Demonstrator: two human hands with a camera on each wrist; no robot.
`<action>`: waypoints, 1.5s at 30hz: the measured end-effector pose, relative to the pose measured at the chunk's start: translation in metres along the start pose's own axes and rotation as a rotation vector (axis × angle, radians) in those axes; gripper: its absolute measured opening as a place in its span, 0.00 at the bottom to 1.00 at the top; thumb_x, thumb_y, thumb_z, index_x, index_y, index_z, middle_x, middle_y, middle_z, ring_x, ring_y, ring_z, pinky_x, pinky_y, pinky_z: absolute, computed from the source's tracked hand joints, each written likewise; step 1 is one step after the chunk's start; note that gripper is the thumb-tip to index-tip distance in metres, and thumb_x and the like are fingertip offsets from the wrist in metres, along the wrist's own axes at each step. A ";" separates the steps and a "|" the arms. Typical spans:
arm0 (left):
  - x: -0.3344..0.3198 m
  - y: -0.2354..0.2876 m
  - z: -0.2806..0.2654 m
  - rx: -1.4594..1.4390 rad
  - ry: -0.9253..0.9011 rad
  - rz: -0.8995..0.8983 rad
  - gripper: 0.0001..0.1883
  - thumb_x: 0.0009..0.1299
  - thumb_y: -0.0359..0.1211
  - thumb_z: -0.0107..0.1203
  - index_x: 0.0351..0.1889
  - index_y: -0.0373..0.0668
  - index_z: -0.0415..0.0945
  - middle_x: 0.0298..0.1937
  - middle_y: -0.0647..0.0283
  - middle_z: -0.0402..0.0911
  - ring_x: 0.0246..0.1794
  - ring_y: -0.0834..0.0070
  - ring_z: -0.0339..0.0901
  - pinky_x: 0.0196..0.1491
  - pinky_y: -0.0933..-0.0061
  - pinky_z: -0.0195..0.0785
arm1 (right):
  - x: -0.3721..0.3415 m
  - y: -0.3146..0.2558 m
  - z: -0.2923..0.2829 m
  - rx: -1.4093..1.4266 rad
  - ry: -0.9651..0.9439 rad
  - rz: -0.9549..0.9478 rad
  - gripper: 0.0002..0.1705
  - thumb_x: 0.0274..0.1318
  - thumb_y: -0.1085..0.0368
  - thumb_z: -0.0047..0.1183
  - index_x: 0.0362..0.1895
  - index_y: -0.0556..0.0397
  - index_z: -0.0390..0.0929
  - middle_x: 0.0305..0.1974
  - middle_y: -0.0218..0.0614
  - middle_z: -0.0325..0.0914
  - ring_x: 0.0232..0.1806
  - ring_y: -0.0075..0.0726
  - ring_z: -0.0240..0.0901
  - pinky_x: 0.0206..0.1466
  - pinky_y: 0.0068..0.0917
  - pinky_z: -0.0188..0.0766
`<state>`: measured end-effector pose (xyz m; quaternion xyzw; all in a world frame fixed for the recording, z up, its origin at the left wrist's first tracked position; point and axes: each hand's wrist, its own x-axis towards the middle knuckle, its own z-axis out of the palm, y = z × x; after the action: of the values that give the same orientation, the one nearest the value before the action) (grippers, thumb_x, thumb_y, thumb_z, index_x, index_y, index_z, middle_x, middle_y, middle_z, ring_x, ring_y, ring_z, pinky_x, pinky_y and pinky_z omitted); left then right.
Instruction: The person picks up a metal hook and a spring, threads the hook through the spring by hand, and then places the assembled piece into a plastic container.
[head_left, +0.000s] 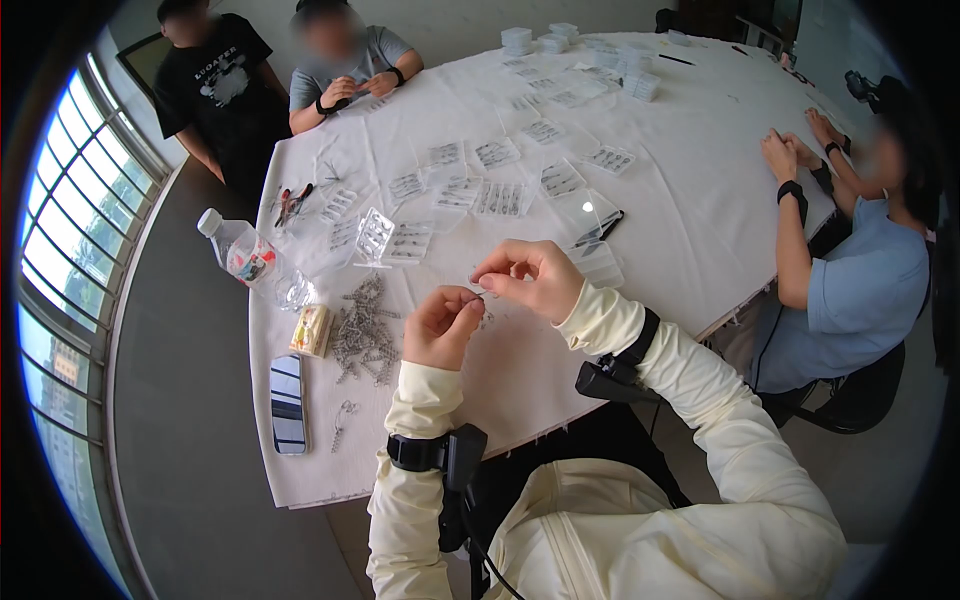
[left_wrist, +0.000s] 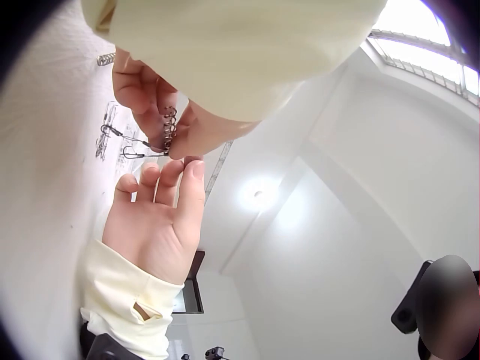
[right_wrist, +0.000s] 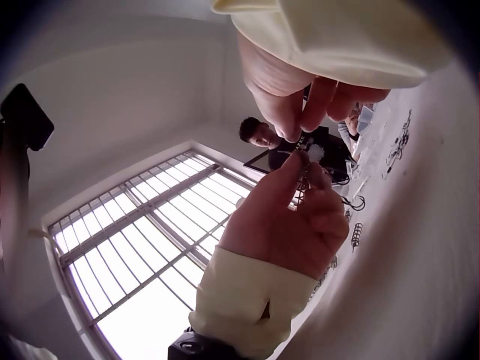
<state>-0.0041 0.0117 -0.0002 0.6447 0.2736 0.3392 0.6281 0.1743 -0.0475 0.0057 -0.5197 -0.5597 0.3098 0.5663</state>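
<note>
My left hand (head_left: 440,325) is raised over the table and pinches a fishing rig with a metal coil spring (left_wrist: 170,129). Dark fish hooks (left_wrist: 135,153) dangle from the rig beside the curled fingers. Fingertip to fingertip with it, my right hand (head_left: 535,280) pinches a thin end of the same rig between thumb and forefinger; the fingers mostly hide this end. More small metal hooks (right_wrist: 397,150) lie on the cloth below. A tangled pile of coil spring rigs (head_left: 365,330) lies left of my left hand, with a single loose rig (head_left: 342,425) nearer me.
Along the table's left side are a phone (head_left: 288,400), a tissue pack (head_left: 312,330), a plastic bottle (head_left: 245,255) and red-handled pliers (head_left: 295,205). Clear compartment boxes (head_left: 502,198) spread beyond my hands. People are around the table, one seated at right (head_left: 860,260).
</note>
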 end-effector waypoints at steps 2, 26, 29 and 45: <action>0.001 0.004 0.000 0.012 0.013 0.000 0.04 0.69 0.28 0.56 0.40 0.38 0.78 0.31 0.71 0.79 0.28 0.87 0.69 0.32 0.84 0.62 | 0.000 -0.003 -0.004 -0.071 -0.008 -0.043 0.05 0.53 0.64 0.60 0.35 0.48 0.85 0.31 0.25 0.82 0.32 0.20 0.72 0.36 0.22 0.63; -0.001 0.004 0.006 0.060 0.086 0.078 0.04 0.68 0.27 0.58 0.38 0.37 0.76 0.30 0.72 0.78 0.29 0.89 0.70 0.32 0.86 0.62 | -0.002 -0.002 0.006 -0.377 0.025 -0.397 0.05 0.50 0.72 0.57 0.31 0.54 0.74 0.30 0.33 0.73 0.35 0.36 0.72 0.42 0.32 0.68; -0.001 0.002 0.006 0.037 0.086 0.096 0.04 0.69 0.28 0.57 0.38 0.38 0.76 0.29 0.72 0.77 0.27 0.88 0.69 0.31 0.85 0.61 | -0.003 -0.002 0.007 -0.366 0.023 -0.388 0.04 0.50 0.73 0.56 0.31 0.54 0.74 0.31 0.33 0.73 0.35 0.37 0.71 0.42 0.32 0.68; -0.001 0.002 0.007 0.022 0.077 0.101 0.05 0.70 0.29 0.57 0.39 0.37 0.76 0.31 0.72 0.77 0.28 0.89 0.69 0.31 0.85 0.62 | -0.002 -0.003 0.005 -0.274 0.026 -0.337 0.04 0.52 0.73 0.56 0.33 0.58 0.74 0.32 0.37 0.73 0.35 0.35 0.73 0.40 0.28 0.72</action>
<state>0.0010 0.0065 0.0020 0.6511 0.2685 0.3918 0.5920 0.1688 -0.0490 0.0068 -0.4948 -0.6682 0.1247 0.5414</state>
